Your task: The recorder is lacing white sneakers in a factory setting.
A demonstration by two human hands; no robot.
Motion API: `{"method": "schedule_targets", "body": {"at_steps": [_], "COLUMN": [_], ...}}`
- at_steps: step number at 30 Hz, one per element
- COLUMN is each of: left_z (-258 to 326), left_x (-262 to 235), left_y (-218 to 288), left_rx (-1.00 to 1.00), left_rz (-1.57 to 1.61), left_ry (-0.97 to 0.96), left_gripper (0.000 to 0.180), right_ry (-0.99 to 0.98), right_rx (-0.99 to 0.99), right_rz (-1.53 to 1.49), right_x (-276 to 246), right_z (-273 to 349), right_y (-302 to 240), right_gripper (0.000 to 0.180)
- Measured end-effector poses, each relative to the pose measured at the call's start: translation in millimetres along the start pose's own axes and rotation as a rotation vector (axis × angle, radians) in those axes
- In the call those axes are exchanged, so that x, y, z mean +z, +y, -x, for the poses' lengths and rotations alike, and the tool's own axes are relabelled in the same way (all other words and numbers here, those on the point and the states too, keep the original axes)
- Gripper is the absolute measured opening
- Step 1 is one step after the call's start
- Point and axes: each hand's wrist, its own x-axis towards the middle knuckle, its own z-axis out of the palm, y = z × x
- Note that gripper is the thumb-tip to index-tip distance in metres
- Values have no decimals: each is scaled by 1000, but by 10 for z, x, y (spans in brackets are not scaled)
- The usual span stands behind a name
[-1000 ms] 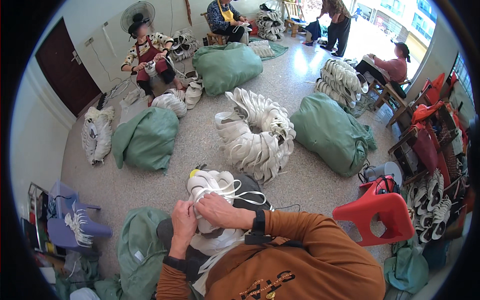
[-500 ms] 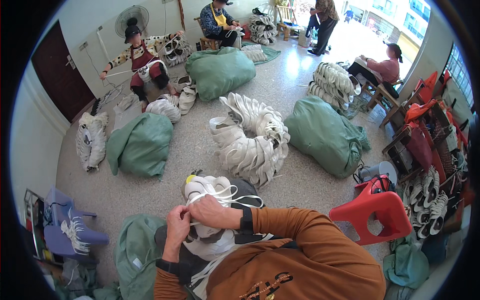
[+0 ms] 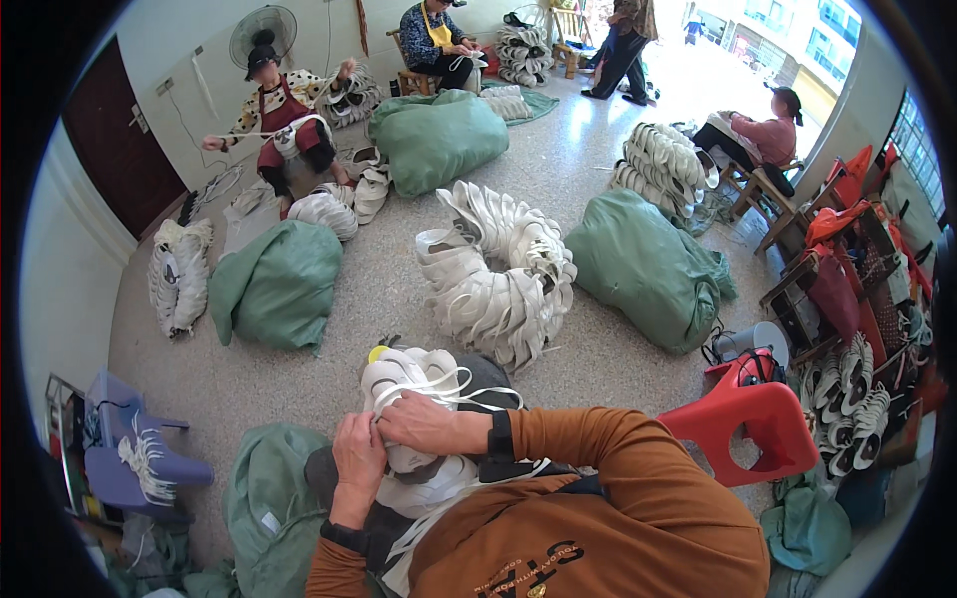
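A white shoe upper [image 3: 407, 373] rests on my lap, with a yellow spot at its far end. White shoelace [image 3: 451, 387] loops out from it to the right. My left hand [image 3: 356, 456] is closed at the shoe's near left side, its fingertips pinched on something too small to make out. Just right of it, my right hand [image 3: 419, 423] lies across the shoe, fingers bent and closed over the shoelace. The two hands' fingertips nearly meet. Below them lie another white shoe upper [image 3: 431, 485] and loose white laces [image 3: 424, 533].
A ring of nested white shoe uppers [image 3: 488, 299] lies ahead on the floor. Green sacks [image 3: 643, 269] stand around it. To the right is a red stool [image 3: 748, 419]; at left, a purple stool [image 3: 140, 448] bears white laces. Several people work or stand farther back.
My left hand has turned and shifted slightly right, now lying flatter against the shoe. My right hand stays beside it. A seated co-worker's stretched lace has shortened; the standing person's legs have moved left.
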Motion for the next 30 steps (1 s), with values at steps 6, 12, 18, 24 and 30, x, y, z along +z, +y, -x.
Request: {"method": "schedule_targets", "body": {"at_steps": [6,12,18,24,30], "left_z": [-27,-121,-132,-27,-42], "left_x": [-50,-115,-50,82,41], "left_y": [74,26,-89,-40,-76], "left_rx": [-13,-81,-241,-4,-82], "left_rz": [90,213,382,59,139], "left_ry": [25,-94,-143,74,25], "left_gripper": [13,9,8,8,12], "right_ry": [49,36,-4,3,105], "right_rx": [135,211,182,73,-71], "right_rz": [-108,-19,87,47,-62], "right_x": [-38,23,-34,-8,-5], "right_z": [-76,-203,-212,-152,-20], "right_y": [-30,7,49,17,109], "right_gripper": [14,17,16,20,24]}}
